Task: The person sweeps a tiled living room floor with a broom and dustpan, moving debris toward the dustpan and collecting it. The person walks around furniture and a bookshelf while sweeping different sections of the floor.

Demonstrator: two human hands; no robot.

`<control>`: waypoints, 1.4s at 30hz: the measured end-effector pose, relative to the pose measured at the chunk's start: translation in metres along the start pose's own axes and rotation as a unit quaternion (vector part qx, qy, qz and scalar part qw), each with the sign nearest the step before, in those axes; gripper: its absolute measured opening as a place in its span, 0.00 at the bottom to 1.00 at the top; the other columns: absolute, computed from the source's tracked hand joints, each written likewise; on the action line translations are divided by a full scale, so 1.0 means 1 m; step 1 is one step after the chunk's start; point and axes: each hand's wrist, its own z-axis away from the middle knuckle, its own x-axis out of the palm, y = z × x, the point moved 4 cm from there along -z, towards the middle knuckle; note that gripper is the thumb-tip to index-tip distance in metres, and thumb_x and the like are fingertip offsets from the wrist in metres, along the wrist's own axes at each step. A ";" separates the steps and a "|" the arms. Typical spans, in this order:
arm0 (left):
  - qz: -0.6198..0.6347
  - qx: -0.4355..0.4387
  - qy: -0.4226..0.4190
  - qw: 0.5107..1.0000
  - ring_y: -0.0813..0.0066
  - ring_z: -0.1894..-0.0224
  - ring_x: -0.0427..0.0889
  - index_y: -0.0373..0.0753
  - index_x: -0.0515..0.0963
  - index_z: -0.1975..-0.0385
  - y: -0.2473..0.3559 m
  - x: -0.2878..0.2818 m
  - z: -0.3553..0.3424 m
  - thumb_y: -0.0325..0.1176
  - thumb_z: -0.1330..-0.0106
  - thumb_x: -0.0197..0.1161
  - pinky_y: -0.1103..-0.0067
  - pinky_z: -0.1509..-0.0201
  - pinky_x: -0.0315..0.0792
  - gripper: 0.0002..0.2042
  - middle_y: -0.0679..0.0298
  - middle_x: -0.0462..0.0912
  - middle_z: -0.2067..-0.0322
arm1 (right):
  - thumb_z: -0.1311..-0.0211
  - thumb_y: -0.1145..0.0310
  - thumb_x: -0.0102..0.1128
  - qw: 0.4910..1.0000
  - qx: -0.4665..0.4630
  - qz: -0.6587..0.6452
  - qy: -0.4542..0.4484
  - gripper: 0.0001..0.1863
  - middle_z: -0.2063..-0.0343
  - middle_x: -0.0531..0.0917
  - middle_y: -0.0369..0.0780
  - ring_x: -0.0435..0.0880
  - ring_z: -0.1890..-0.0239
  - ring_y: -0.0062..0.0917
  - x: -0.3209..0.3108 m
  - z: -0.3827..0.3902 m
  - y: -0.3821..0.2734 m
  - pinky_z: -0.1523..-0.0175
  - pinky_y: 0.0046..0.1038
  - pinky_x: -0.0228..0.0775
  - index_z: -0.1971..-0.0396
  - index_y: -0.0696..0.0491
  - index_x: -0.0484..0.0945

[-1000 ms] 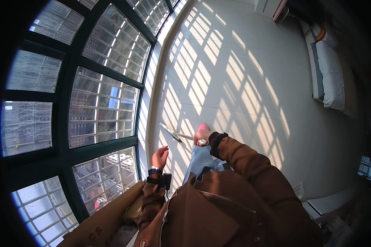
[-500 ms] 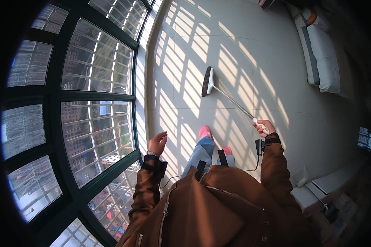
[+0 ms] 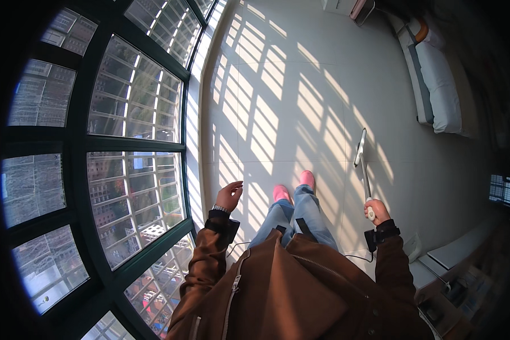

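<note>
My right hand (image 3: 379, 210) is closed around the pale handle of a broom (image 3: 366, 181), right of my legs. The white broom head (image 3: 360, 146) lies on the sunlit tiled floor (image 3: 289, 130), seen nearly edge-on; its bristles are mostly hidden. My left hand (image 3: 230, 194) hangs near the window side, holding nothing, fingers loosely curved and apart. Both wrists carry dark straps with small devices. Pink shoes (image 3: 307, 179) and blue jeans show below my brown jacket.
Tall green-framed windows with white bars (image 3: 136, 96) line the left, above a pale sill (image 3: 194, 170). A bed with white bedding (image 3: 442, 90) stands at the upper right, beyond a pink-edged object (image 3: 361, 12). Pale low furniture (image 3: 453, 249) sits at the lower right.
The broom head went from beside the left sill, through the middle of the floor, to the right. My right hand moved rightward with the handle. Both shoes now show farther forward.
</note>
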 end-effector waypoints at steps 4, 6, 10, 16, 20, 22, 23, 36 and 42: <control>0.026 -0.026 0.053 0.998 0.72 0.63 0.76 0.35 0.71 0.61 -0.017 -0.014 0.014 0.31 0.46 0.52 0.81 0.59 0.68 0.13 0.59 0.77 0.67 | 0.55 0.75 0.44 0.980 0.126 0.152 -0.038 0.13 0.84 0.68 0.38 0.66 0.87 0.20 0.040 0.032 -0.025 0.84 0.23 0.62 0.66 0.59 0.62; 0.054 -0.033 0.088 0.994 0.71 0.65 0.77 0.36 0.72 0.62 -0.027 -0.016 0.021 0.33 0.47 0.52 0.79 0.62 0.69 0.13 0.59 0.77 0.68 | 0.53 0.74 0.44 0.961 0.166 0.158 -0.152 0.16 0.81 0.71 0.40 0.70 0.86 0.22 0.062 0.032 -0.037 0.83 0.23 0.65 0.61 0.60 0.60; 0.105 -0.074 0.141 0.982 0.72 0.63 0.75 0.34 0.71 0.61 -0.050 -0.012 0.039 0.31 0.46 0.52 0.81 0.59 0.68 0.13 0.59 0.77 0.66 | 0.53 0.74 0.44 0.904 0.238 0.203 -0.293 0.15 0.79 0.74 0.44 0.74 0.85 0.24 0.133 -0.014 -0.044 0.81 0.23 0.70 0.63 0.61 0.59; 0.172 -0.129 0.208 0.954 0.75 0.64 0.75 0.32 0.70 0.61 -0.071 0.003 0.082 0.31 0.46 0.51 0.83 0.60 0.67 0.14 0.59 0.77 0.67 | 0.57 0.78 0.45 0.881 0.291 0.212 -0.306 0.06 0.86 0.71 0.41 0.69 0.89 0.17 0.299 -0.102 -0.034 0.88 0.16 0.61 0.78 0.66 0.65; 0.182 -0.192 0.226 0.937 0.78 0.66 0.75 0.33 0.71 0.61 -0.070 0.014 0.092 0.31 0.46 0.52 0.84 0.61 0.67 0.14 0.61 0.77 0.67 | 0.59 0.79 0.46 0.875 0.303 0.187 -0.327 0.03 0.90 0.67 0.38 0.65 0.92 0.13 0.388 -0.139 -0.058 0.89 0.13 0.55 0.86 0.61 0.66; 0.214 -0.187 0.230 0.931 0.77 0.66 0.75 0.34 0.70 0.60 -0.063 0.019 0.085 0.30 0.46 0.52 0.83 0.61 0.67 0.14 0.61 0.77 0.66 | 0.57 0.79 0.45 0.887 0.292 0.214 -0.288 0.04 0.90 0.66 0.37 0.64 0.92 0.13 0.399 -0.163 -0.086 0.89 0.12 0.55 0.86 0.61 0.64; 0.209 -0.174 0.228 0.935 0.77 0.65 0.75 0.35 0.70 0.60 -0.058 0.019 0.081 0.31 0.46 0.52 0.83 0.61 0.68 0.14 0.62 0.76 0.66 | 0.56 0.79 0.44 0.894 0.287 0.181 -0.294 0.03 0.89 0.66 0.37 0.64 0.91 0.12 0.398 -0.176 -0.103 0.90 0.11 0.55 0.85 0.61 0.63; 0.099 -0.113 0.065 0.987 0.74 0.60 0.73 0.33 0.69 0.59 0.040 0.030 -0.090 0.29 0.45 0.51 0.82 0.56 0.66 0.13 0.59 0.75 0.63 | 0.52 0.77 0.46 0.887 0.154 -0.394 -0.187 0.12 0.73 0.69 0.43 0.66 0.87 0.13 0.067 -0.257 -0.233 0.88 0.10 0.58 0.66 0.61 0.58; 0.043 0.004 0.037 0.998 0.71 0.65 0.76 0.36 0.72 0.62 0.110 0.043 -0.158 0.33 0.47 0.52 0.80 0.60 0.69 0.13 0.58 0.77 0.68 | 0.51 0.75 0.46 0.859 0.167 -0.478 -0.079 0.11 0.76 0.69 0.41 0.65 0.87 0.12 -0.119 -0.156 -0.166 0.87 0.09 0.58 0.67 0.59 0.60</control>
